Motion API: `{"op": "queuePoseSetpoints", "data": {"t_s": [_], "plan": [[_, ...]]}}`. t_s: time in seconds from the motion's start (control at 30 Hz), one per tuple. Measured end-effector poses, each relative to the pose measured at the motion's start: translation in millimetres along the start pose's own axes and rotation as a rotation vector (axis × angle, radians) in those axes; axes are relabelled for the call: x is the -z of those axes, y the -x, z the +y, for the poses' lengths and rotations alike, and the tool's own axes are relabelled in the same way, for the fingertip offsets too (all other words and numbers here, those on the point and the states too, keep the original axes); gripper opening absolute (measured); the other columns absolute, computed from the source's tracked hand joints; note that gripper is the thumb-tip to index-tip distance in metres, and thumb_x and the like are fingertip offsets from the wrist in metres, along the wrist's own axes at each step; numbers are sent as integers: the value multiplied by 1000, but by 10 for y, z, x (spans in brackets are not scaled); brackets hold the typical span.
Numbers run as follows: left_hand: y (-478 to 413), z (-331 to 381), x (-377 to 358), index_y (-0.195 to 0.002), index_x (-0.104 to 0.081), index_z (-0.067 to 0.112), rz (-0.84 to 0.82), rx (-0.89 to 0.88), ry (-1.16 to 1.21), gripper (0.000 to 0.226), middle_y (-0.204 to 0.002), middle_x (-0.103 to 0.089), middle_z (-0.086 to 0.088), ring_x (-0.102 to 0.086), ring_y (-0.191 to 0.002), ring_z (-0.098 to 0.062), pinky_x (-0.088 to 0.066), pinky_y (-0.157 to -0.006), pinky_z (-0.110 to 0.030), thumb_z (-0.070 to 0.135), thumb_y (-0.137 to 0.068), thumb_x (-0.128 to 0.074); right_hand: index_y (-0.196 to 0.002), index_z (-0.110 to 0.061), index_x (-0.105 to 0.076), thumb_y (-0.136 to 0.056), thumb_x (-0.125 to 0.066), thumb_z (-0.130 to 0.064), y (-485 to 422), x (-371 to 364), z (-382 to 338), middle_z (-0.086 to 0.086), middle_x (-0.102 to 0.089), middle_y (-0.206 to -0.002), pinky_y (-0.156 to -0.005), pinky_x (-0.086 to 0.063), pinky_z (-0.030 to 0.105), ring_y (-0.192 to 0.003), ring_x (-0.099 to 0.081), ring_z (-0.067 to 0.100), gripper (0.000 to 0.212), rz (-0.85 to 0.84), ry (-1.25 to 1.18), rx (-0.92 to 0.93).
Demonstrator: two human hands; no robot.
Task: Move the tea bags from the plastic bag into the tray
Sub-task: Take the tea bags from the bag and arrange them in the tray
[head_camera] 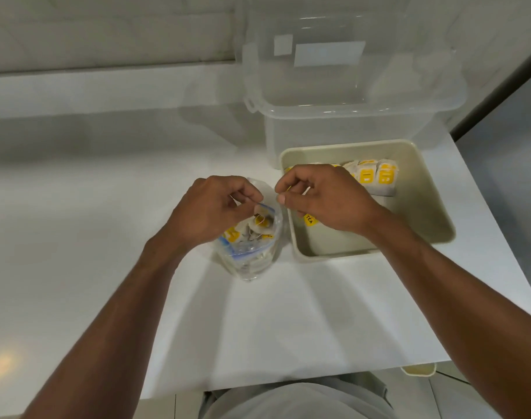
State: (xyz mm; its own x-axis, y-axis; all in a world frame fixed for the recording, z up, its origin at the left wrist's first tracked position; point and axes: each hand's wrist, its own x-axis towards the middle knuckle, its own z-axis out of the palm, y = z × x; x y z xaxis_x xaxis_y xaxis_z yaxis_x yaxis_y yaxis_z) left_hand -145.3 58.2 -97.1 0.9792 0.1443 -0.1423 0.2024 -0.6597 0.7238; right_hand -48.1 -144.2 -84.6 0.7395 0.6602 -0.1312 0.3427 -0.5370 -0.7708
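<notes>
A clear plastic zip bag stands on the white counter, with several tea bags with yellow tags inside it. My left hand pinches a thin tea bag string at the bag's open mouth. My right hand hovers over the left part of the beige tray and pinches a string; a yellow tag reading TEA hangs below it. A row of tea bags lies along the tray's far side.
A large clear plastic storage box stands right behind the tray. The white counter stretches to the left and ends at a front edge near my body. A dark gap runs down the right side.
</notes>
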Motion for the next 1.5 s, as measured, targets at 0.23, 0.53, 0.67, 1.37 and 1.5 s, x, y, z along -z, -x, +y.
{"op": "queuePoseSetpoints", "data": {"t_s": [0.23, 0.53, 0.67, 1.37, 1.5], "plan": [[24, -316, 116, -95, -75, 36, -41, -2, -77, 18, -88, -72, 16, -63, -70, -1, -52, -70, -29, 21, -86, -72, -95, -30, -73, -84, -75, -30, -43, -285, -246, -15, -70, -75, -75, -56, 32, -69, -66, 0, 11, -1, 39, -10], [20, -399, 36, -106, -67, 38, -87, -45, -395, 27, -95, -71, 18, -64, -89, -13, -44, -69, -26, 52, -82, -69, -109, -41, -69, -85, -62, -41, -41, -616, -388, -9, -71, -100, -68, -38, 28, -96, -63, 18, 24, 40, 666, -52], [21, -409, -22, -103, -67, 37, -68, -106, -483, 43, -89, -71, 16, -64, -81, -14, -43, -65, -26, 68, -75, -68, -112, -41, -67, -84, -66, -50, -37, -684, -431, -9, -69, -101, -69, -36, 26, -95, -64, 19, 30, 31, 720, -91], [53, -310, 193, -103, -48, 35, -47, -58, 95, 24, -86, -73, 16, -68, -77, -12, -56, -79, -44, 36, -90, -68, -82, -28, -70, -83, -68, -28, -105, -514, -435, -13, -69, -70, -68, -49, 27, -69, -62, 2, 3, 117, 177, -149], [25, -376, 165, -102, -60, 39, -1, -32, -77, 15, -92, -70, 19, -65, -80, -10, -54, -74, -36, 36, -88, -67, -88, -21, -68, -83, -66, -17, -105, -393, -429, -11, -66, -61, -60, -44, 27, -53, -61, 9, 7, 182, -60, -202]]}}
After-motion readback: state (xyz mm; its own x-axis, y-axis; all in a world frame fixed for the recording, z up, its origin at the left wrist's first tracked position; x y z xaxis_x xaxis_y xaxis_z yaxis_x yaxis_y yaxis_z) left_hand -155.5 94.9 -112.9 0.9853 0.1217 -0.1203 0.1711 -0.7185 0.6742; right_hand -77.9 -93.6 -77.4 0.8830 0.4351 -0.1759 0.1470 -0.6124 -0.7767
